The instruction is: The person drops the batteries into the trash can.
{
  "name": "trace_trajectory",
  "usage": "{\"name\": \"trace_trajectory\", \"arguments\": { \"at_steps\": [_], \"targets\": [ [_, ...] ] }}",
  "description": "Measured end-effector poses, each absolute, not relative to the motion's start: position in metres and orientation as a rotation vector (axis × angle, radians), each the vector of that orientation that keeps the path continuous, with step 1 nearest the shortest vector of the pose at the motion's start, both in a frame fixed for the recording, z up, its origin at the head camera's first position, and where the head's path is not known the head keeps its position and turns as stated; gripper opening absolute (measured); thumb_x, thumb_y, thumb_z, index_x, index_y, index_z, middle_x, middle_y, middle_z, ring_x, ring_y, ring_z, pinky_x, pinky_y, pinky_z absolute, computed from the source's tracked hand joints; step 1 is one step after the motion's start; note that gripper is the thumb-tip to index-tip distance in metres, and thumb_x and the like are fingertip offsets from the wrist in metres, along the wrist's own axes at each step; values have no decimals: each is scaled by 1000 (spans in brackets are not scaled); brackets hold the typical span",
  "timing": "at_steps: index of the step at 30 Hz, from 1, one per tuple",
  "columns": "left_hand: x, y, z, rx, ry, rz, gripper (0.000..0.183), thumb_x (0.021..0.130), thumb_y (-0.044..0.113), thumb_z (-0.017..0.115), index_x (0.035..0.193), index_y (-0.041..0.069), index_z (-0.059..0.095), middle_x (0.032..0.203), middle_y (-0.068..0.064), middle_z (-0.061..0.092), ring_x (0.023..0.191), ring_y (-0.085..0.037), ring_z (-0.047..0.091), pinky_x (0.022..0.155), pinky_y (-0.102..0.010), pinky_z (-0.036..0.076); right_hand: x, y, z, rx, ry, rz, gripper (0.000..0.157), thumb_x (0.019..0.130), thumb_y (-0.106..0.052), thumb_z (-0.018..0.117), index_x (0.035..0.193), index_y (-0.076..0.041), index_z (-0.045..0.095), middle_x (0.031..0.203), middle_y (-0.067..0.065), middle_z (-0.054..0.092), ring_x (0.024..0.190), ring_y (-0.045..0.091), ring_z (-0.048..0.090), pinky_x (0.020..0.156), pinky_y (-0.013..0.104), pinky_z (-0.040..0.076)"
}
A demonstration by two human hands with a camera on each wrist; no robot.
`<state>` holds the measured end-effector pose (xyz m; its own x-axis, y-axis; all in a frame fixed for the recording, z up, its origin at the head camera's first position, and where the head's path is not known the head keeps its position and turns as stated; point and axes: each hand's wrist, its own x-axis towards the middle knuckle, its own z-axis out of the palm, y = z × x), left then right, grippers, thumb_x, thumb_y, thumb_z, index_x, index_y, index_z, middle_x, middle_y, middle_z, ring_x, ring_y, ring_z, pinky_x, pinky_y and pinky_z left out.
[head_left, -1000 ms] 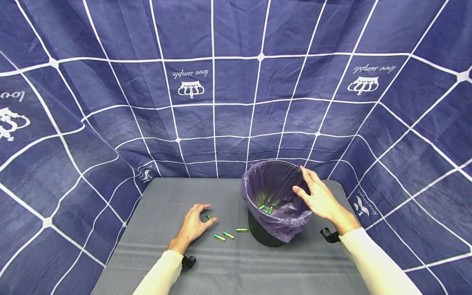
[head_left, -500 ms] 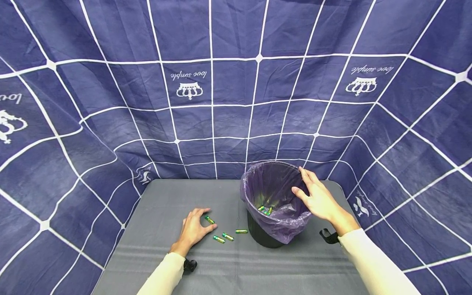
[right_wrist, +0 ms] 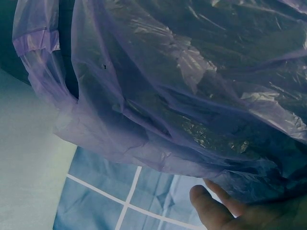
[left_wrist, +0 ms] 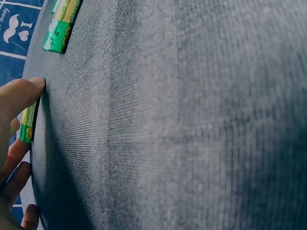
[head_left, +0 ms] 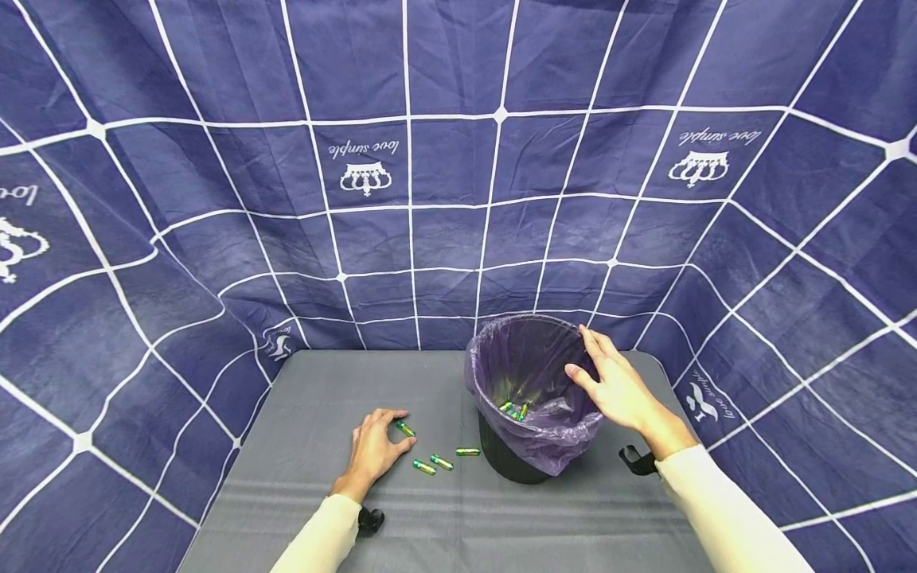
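Observation:
On the grey table, a green and yellow battery [head_left: 405, 430] lies between the thumb and index finger of my left hand [head_left: 372, 447]. A small gap shows at the index fingertip; the thumb is close to the battery's near end. Three more batteries, among them the one by the bin [head_left: 468, 451], lie to the right of this hand. My right hand [head_left: 622, 391] holds the rim of a black trash bin [head_left: 512, 460], thumb over the mouth and fingers at the outer side. A purple bag [head_left: 494, 350] lines the bin, with several batteries [head_left: 514, 411] at its bottom.
The grey table [head_left: 344, 374] meets a dark blue curtain [head_left: 451, 239] with white lines behind and at both sides. Black straps [head_left: 369, 521] hang at both wrists. In the right wrist view, the crumpled bag [right_wrist: 144, 105] fills most of the picture.
My left hand has moved slightly nearer and closed in around the far battery, which shows more fully now. My right hand and the bin stay in place; the view has shifted a little.

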<state>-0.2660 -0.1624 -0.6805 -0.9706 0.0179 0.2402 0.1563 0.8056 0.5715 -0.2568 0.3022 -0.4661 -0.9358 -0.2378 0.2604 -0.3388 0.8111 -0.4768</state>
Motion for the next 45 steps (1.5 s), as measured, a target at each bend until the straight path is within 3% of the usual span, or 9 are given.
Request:
{"name": "trace_trajectory", "arguments": {
  "at_steps": [26, 45],
  "targets": [
    [-268, -164, -682, -108, -2749, -949, 36, 84, 27, 105, 116, 20, 91, 124, -7, 83, 125, -37, 74, 108, -68, 51, -257, 303, -465, 450, -2820, 786, 83, 118, -39, 63, 182, 3, 29, 179, 34, 41, 163, 61, 48, 134, 78, 39],
    [-265, -165, -666, -130, -2747, -998, 33, 86, 27, 104, 115, 22, 91, 124, -4, 83, 121, -34, 76, 106, -67, 55, -255, 301, -462, 454, -2808, 780, 82, 118, -38, 64, 180, 5, 32, 179, 33, 43, 162, 61, 50, 133, 77, 41]
  ]
}}
